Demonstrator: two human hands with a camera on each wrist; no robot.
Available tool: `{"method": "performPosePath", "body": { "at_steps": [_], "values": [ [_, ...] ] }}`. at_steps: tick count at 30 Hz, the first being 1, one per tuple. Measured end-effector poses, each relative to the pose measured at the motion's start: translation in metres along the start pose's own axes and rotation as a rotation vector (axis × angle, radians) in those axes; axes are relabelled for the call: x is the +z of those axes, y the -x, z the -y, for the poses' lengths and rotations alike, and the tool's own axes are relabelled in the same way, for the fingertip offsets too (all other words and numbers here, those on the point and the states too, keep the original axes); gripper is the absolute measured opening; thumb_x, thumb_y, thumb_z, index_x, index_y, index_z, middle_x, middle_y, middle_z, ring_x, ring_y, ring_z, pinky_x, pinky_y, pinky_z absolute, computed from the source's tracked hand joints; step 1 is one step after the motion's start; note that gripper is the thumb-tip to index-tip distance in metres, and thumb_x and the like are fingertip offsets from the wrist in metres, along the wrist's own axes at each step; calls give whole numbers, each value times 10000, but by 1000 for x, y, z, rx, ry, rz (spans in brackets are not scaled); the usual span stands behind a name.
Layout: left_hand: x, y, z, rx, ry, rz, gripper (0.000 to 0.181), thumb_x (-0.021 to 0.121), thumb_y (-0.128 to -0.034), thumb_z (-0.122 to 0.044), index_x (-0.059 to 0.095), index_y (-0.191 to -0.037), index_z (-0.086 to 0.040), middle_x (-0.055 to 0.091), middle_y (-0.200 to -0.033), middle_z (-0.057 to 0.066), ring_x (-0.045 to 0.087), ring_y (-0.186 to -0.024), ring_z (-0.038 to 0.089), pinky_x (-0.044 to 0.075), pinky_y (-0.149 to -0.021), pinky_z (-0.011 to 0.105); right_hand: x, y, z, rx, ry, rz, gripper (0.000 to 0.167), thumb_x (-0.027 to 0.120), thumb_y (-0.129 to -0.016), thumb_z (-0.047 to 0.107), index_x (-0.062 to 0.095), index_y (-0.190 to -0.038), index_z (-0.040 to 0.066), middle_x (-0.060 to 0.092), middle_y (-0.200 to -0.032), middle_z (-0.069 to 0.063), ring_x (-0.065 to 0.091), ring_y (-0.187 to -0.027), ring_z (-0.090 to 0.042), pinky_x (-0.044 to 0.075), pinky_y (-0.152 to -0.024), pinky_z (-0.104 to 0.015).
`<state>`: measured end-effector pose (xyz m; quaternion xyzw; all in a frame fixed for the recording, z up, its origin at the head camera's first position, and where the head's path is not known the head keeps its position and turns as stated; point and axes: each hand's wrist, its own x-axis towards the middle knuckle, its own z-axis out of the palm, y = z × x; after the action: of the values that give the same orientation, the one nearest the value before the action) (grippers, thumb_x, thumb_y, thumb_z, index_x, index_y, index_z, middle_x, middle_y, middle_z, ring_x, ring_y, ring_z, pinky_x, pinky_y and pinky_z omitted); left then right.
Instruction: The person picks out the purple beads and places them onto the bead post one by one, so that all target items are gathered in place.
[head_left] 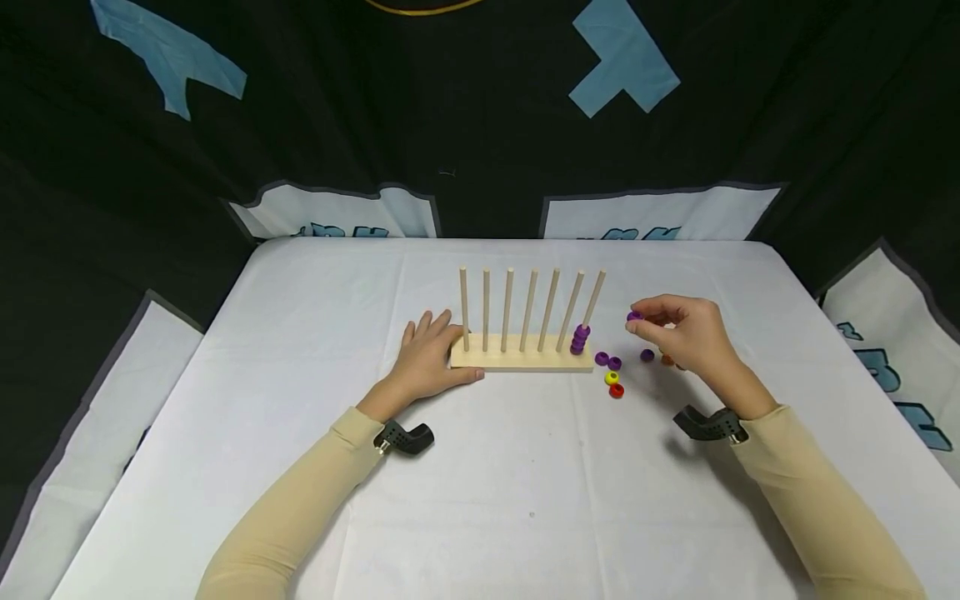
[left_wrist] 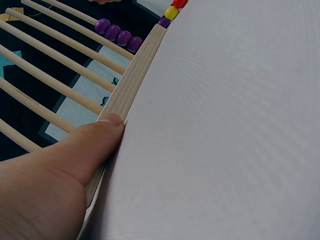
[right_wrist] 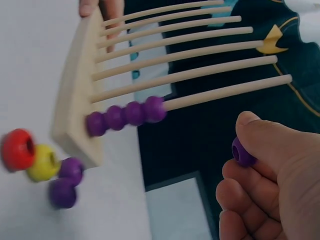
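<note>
A pale wooden peg rack (head_left: 521,360) with several upright pegs stands on the table. My left hand (head_left: 427,358) holds its left end, thumb along the front edge and fingers at the side and back. Several purple beads (right_wrist: 125,118) are stacked at the bottom of the rightmost peg (right_wrist: 230,92); the other pegs are bare. Right of the rack, my right hand (head_left: 686,331) pinches one purple bead (right_wrist: 243,152) between thumb and index finger, off the table and apart from the peg. Its hole shows in the right wrist view.
Loose beads lie near the rack's right end: two purple (head_left: 608,361), one yellow (head_left: 612,378), one red (head_left: 617,391). Another purple bead (head_left: 647,356) and orange ones (head_left: 667,360) lie under my right hand, partly hidden. Dark curtains (head_left: 480,125) hang behind the white table (head_left: 480,500).
</note>
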<state>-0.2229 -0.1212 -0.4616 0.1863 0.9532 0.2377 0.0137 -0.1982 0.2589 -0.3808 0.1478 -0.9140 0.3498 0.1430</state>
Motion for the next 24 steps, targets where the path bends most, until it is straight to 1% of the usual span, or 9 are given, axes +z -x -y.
{"method": "performPosePath", "body": {
  "at_steps": [3, 5, 12, 17, 24],
  "values": [
    [0, 0, 0, -4, 6, 5, 776, 787, -803, -566, 593, -1392, -101, 320, -1640, 245, 146, -1549, 527, 78, -1226, 707, -3, -8, 7, -44, 28, -29, 225, 825, -855, 111, 771, -1037, -9, 783, -871, -164, 539, -703, 99, 465, -525, -121],
    [0, 0, -1, -7, 6, 10, 775, 786, -804, -565, 591, -1394, -102, 316, -1643, 244, 143, -1551, 524, 76, -1228, 703, -6, -13, 13, -69, 37, -41, 222, 820, -861, 108, 771, -1041, -11, 787, -882, -165, 532, -738, 118, 464, -588, -85],
    [0, 0, -1, -8, 3, 13, 779, 777, -811, -570, 584, -1402, -101, 313, -1643, 247, 143, -1550, 526, 78, -1226, 706, -18, -31, 30, -135, 10, -67, 212, 825, -854, 91, 772, -1029, -14, 785, -899, -173, 542, -737, 120, 457, -631, -44],
    [-1, 0, -1, -7, 4, 11, 776, 781, -811, -567, 588, -1398, -98, 318, -1640, 248, 148, -1548, 528, 82, -1224, 709, -23, -39, 43, -146, -17, -71, 222, 822, -855, 85, 774, -1045, -19, 779, -947, -198, 547, -754, 139, 455, -652, -34],
    [-2, 0, -2, -9, 2, 6, 777, 781, -811, -563, 586, -1401, -96, 318, -1639, 251, 149, -1546, 533, 81, -1223, 713, -24, -49, 58, -151, -22, -52, 244, 808, -873, 102, 767, -1080, -19, 774, -967, -207, 549, -757, 114, 455, -633, -55]
  ]
}}
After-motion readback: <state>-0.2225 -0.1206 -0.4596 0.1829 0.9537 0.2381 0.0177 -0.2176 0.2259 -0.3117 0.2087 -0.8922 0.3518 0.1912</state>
